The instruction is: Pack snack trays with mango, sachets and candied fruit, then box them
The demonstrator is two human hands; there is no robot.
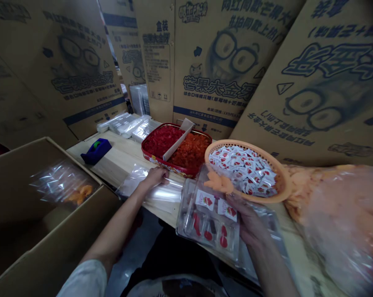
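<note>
My right hand point(251, 222) grips a clear plastic clamshell tray point(205, 218) holding small white sachets, red and dark candy pieces and orange pieces. The tray hangs over the near edge of the wooden table point(118, 159). My left hand point(155, 176) rests with its fingers curled on a stack of clear plastic bags point(152, 189) lying flat on the table, right in front of the red tin point(161, 163).
The red tin holds red and orange candy split by a cardboard divider point(178, 140). An orange basket point(279, 187) holds white sachets. A large clear bag of orange pieces point(334, 206) lies at right. An open cardboard box point(34, 206) stands at left. Printed cartons wall the back.
</note>
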